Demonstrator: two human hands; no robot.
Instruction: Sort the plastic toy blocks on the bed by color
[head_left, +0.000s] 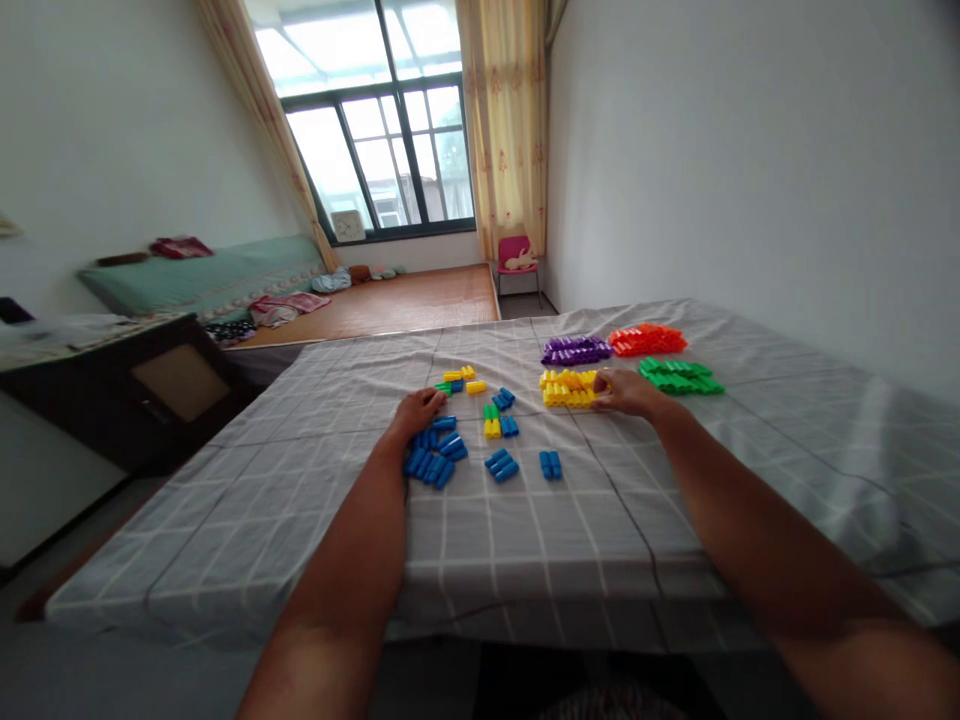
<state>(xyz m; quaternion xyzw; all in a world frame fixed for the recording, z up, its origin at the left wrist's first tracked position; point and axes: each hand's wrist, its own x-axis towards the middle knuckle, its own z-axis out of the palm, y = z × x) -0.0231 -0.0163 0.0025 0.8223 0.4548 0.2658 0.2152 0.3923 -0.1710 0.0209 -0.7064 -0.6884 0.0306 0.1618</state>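
R hand (621, 391): fingertips on right end of yellow tube pile (566, 390), nr side of purple pile (576, 350); can't tell if a pc's pinched. Light fingertip pressure should avoid skewing rows. L hand (422, 412): fingertips at green pc (442, 388), grip unclear; best kept clear of blue tubes (433, 466), nr left.

Daylight came in ahead of me through a dark-framed window (379, 130) between yellowish curtains (504, 120). White walls (750, 190) stood on both sides. A bed (420, 295) lay below the window, a pink chair (514, 262) near its right, a dark cabinet (112, 410) at my left. A checked cloth (300, 540) spread before me.
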